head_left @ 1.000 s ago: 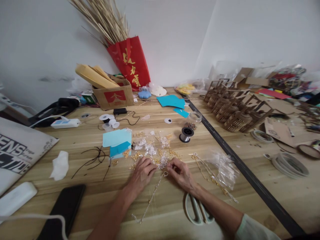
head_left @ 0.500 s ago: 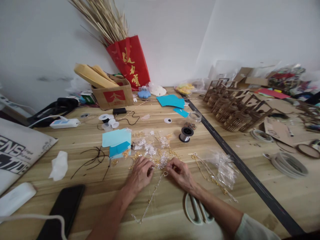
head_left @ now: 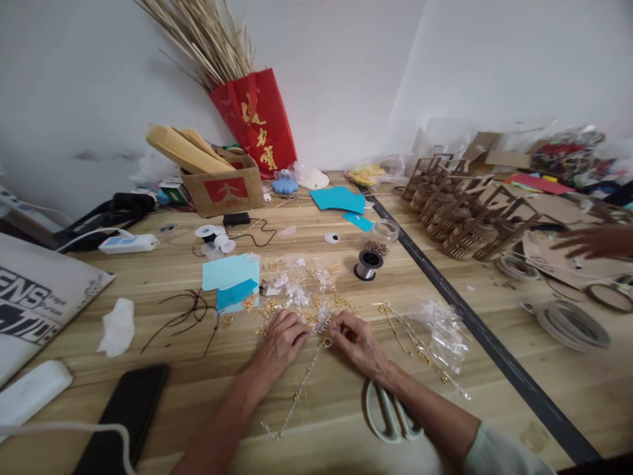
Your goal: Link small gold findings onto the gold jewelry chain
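Note:
My left hand (head_left: 283, 338) rests with curled fingers at the near edge of a spread of small gold and silver beads (head_left: 324, 318). Its fingertips are pressed together, and whatever they pinch is too small to make out. Across from it, my right hand (head_left: 357, 342) pinches at the ring end of a beaded chain (head_left: 302, 390). That chain trails toward me over the wooden table and bends near its lower end. Scissors (head_left: 390, 412) with pale handles lie partly under my right forearm. More gold and silver chains (head_left: 415, 343) lie to the right.
A wire spool (head_left: 368, 265) and a clear jar of beads (head_left: 378, 241) stand beyond my hands. Blue cards (head_left: 230, 274) and black cords (head_left: 188, 316) lie left, with a phone (head_left: 126, 412) nearer. Another person's hand (head_left: 596, 241) reaches in at right, near brown lantern-like frames (head_left: 459, 218).
Another person's hand has come in from the right edge. The fingers of my left hand have drawn closer together and shifted slightly. My right hand and the chain stay nearly in place.

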A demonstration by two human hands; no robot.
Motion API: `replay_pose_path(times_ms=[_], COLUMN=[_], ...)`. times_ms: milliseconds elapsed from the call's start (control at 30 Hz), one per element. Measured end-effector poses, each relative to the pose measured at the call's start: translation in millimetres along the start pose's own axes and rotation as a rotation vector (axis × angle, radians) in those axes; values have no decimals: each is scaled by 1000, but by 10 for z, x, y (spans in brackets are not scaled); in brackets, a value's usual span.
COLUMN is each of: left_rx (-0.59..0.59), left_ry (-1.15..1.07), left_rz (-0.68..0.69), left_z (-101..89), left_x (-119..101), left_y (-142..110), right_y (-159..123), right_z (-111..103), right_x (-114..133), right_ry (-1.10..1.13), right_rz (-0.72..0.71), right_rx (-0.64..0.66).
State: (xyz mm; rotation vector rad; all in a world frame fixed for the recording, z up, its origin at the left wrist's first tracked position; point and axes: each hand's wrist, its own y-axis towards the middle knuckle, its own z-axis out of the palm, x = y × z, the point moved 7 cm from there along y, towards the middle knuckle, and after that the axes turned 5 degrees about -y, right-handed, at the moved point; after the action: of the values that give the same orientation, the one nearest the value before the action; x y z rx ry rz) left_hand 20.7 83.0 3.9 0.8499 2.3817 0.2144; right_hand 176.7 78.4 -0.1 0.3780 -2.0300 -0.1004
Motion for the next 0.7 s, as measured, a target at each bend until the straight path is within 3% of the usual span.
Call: replay_pose_path(times_ms=[367,700], left_rx=[-17,-251], left_ry=[-7,-278], left_rz=[-1,-90], left_z=[-11,-148], left_x=[-41,42], left_y=[8,22], right_y=[4,-3], right_z=[4,4], right_x=[-15,0], right_ry=[15,-10], right_rz=[23,-15], right_rx=[-1,-17])
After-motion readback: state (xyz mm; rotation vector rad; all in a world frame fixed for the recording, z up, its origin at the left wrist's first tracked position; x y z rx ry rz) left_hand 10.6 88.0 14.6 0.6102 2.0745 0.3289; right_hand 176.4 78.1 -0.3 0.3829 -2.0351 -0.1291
